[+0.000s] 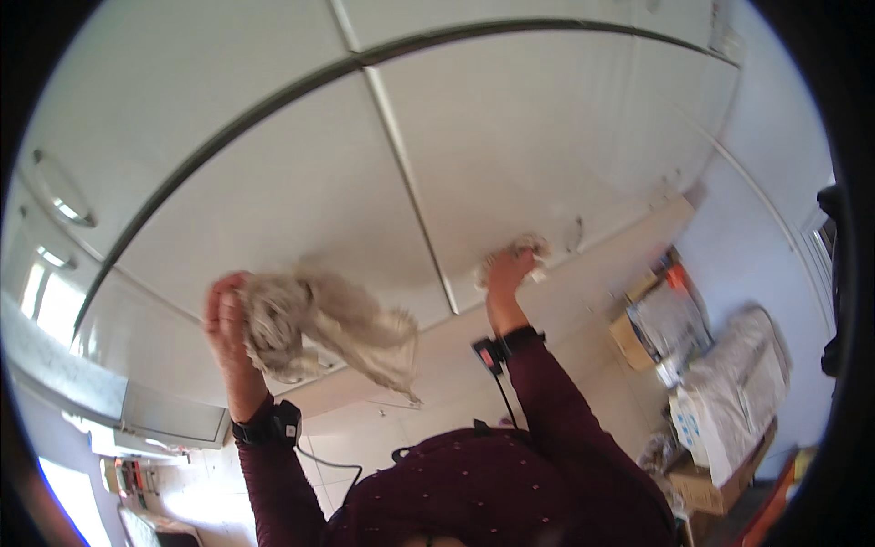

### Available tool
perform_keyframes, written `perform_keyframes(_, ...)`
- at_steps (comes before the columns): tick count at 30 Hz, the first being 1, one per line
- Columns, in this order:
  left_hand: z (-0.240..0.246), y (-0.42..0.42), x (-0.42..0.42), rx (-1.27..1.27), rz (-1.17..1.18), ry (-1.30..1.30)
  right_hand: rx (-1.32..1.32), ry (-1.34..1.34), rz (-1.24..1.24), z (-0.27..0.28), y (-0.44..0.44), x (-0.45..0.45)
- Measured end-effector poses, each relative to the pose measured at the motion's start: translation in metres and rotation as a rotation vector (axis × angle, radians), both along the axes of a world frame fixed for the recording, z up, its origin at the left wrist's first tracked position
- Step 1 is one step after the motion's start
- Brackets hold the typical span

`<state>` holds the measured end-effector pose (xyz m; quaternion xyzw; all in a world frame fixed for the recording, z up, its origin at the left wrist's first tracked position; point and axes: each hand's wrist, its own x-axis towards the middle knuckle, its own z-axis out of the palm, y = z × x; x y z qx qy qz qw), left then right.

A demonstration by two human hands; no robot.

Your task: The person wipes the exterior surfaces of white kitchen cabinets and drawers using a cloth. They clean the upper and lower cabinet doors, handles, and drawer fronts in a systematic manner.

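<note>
My left hand (228,328) grips a bunched, beige-grey cloth (273,331) at its left side, and a loose end trails off to the right. The cloth is in front of the lower part of a glossy white cabinet door (273,198); whether it touches the door I cannot tell. My right hand (507,277) is closed over a smaller, similar cloth (532,243), apparently pressed against the lower edge of the neighbouring cabinet door (519,143). A small metal handle (576,234) is just right of that hand. Each wrist wears a black strap with a cabled device.
Curved metal handles (63,195) stick out from cabinet doors at the far left. On the floor to the right stand a cardboard box (704,484), a large pale plastic bag (742,383) and another open carton (630,338) holding wrapped things. A blue-white wall (745,239) bounds the right side.
</note>
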<state>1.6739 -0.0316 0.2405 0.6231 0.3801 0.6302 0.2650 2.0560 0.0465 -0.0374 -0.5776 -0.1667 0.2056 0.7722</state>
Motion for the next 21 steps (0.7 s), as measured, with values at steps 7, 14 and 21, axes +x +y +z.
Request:
perform_keyframes(7, 0.073, 0.048, 0.061, 0.877, 0.357, 0.285, -0.053, -0.201, 0.063, 0.008, -0.029, -0.033)
perform_keyframes(14, -0.011, 0.066, 0.122, 1.042, 0.482, 1.223, -0.138, -0.194, 0.258, -0.004, -0.056, -0.024)
perform_keyframes(21, 0.088, 0.081, 0.095, 1.309, 0.325, 1.331, -0.105, -0.080, 0.326, -0.049, -0.077, -0.023)
